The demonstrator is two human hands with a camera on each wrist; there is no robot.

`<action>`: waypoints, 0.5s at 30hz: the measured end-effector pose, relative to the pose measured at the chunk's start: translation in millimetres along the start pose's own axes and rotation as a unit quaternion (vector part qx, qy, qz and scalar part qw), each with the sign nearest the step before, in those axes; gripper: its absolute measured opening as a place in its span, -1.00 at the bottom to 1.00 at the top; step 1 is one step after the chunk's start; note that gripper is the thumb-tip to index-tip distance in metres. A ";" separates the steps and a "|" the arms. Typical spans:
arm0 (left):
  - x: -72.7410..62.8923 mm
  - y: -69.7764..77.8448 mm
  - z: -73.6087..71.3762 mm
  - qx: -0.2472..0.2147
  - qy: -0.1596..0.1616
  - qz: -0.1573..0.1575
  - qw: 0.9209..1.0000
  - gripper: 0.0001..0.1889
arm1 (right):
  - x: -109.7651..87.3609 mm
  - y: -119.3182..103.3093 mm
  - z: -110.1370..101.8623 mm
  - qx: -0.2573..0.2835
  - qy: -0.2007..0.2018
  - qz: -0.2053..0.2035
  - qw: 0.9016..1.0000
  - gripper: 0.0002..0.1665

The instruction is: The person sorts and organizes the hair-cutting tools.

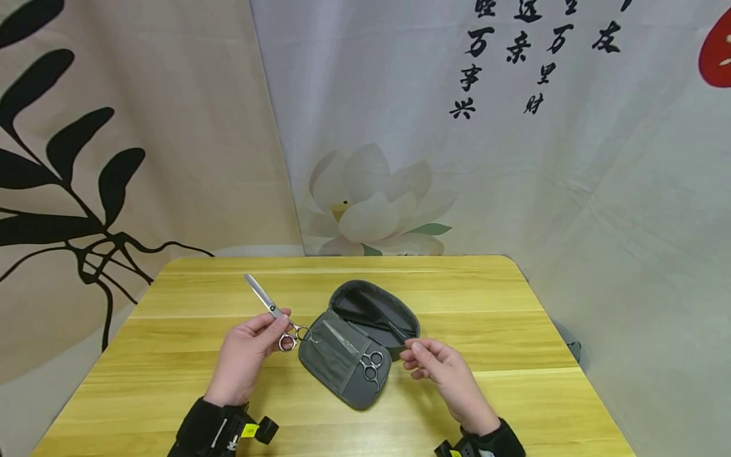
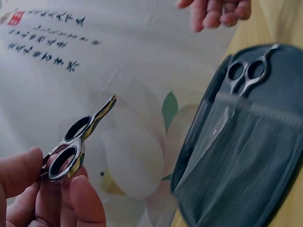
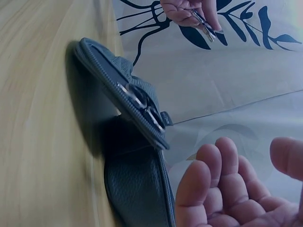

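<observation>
My left hand (image 1: 242, 358) pinches a pair of silver scissors (image 1: 261, 293) near the pivot, blades pointing up and away, finger rings toward the case. Those finger rings, with dark inserts, show close up in the left wrist view. A grey zip case (image 1: 354, 397) lies unfolded on the table between my hands. Its mesh pocket (image 2: 236, 156) holds a second pair of scissors (image 1: 372, 367), rings sticking out. In the deeper half lies a slim dark object (image 1: 396, 330). Beside that half is my right hand (image 1: 448, 377), fingers loosely bent and thumb apart, nothing between them in the right wrist view.
The case stands on a yellow wood-grain table (image 1: 502, 393) with rounded far corners. Behind the table hangs a printed cloth backdrop (image 1: 571, 209) with a lotus, dark leaves and black characters. Black straps with small devices (image 1: 228, 431) sit around both wrists.
</observation>
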State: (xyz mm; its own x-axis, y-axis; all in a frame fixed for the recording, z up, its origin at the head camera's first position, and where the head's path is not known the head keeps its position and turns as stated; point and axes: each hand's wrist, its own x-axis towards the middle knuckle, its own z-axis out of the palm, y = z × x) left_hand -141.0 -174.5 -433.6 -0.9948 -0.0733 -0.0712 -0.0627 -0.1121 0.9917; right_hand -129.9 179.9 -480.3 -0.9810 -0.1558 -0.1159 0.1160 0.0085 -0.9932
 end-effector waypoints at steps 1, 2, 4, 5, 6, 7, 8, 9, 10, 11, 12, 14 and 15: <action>-1.1 -0.8 3.3 0.005 -0.003 -0.004 1.000 -0.66 | -0.4 -0.6 0.7 -0.001 -0.005 -0.004 1.000 -0.41; -2.3 -1.6 6.6 0.010 -0.004 -0.007 1.000 -0.65 | -0.7 -1.1 1.4 -0.002 -0.010 -0.007 1.000 -0.42; -4.4 -4.6 13.2 0.016 -0.015 -0.015 1.000 -0.63 | -1.3 -2.1 3.0 -0.002 -0.018 -0.010 1.000 -0.43; -5.5 -6.1 17.1 0.017 -0.022 -0.017 0.999 -0.62 | -1.2 -2.2 3.5 -0.003 -0.021 -0.012 1.000 -0.43; -6.6 -7.8 21.3 0.018 -0.027 -0.020 0.999 -0.63 | -1.2 -2.3 4.3 -0.004 -0.024 -0.013 1.000 -0.43; -7.8 -9.3 25.7 0.018 -0.034 -0.021 0.999 -0.63 | -1.3 -2.7 5.4 -0.005 -0.027 -0.015 1.000 -0.43; -8.9 -10.6 30.3 0.018 -0.040 -0.023 0.999 -0.63 | -1.3 -3.0 6.4 -0.004 -0.029 -0.014 0.999 -0.43; -9.9 -11.9 34.8 0.017 -0.046 -0.024 0.999 -0.64 | -1.3 -3.2 7.5 -0.003 -0.029 -0.012 1.000 -0.43; -11.0 -13.0 39.6 0.018 -0.052 -0.023 0.998 -0.64 | -1.3 -3.3 8.6 -0.002 -0.031 -0.011 0.999 -0.43; -12.0 -13.7 44.2 0.016 -0.058 -0.026 0.998 -0.64 | -1.6 -3.6 9.7 -0.005 -0.037 -0.015 0.999 -0.42; -12.8 -14.8 48.2 0.015 -0.064 -0.028 0.997 -0.64 | -2.0 -3.8 10.8 -0.007 -0.041 -0.017 0.999 -0.42; -14.1 -16.7 55.1 0.019 -0.080 -0.030 0.996 -0.63 | -2.8 -4.6 12.9 -0.008 -0.050 -0.022 0.998 -0.41; -14.6 -17.7 58.1 0.023 -0.089 -0.031 0.995 -0.63 | -3.2 -4.8 13.9 -0.009 -0.055 -0.024 0.998 -0.42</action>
State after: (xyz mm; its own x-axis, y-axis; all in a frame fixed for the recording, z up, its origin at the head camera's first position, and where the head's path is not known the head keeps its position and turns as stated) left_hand -130.0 -113.9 -443.9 -0.9870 0.1097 -0.1173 -0.1249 -0.0644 0.9901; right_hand -125.2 166.6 -475.0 -0.9623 -0.2635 -0.0673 0.0655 0.0158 -0.9977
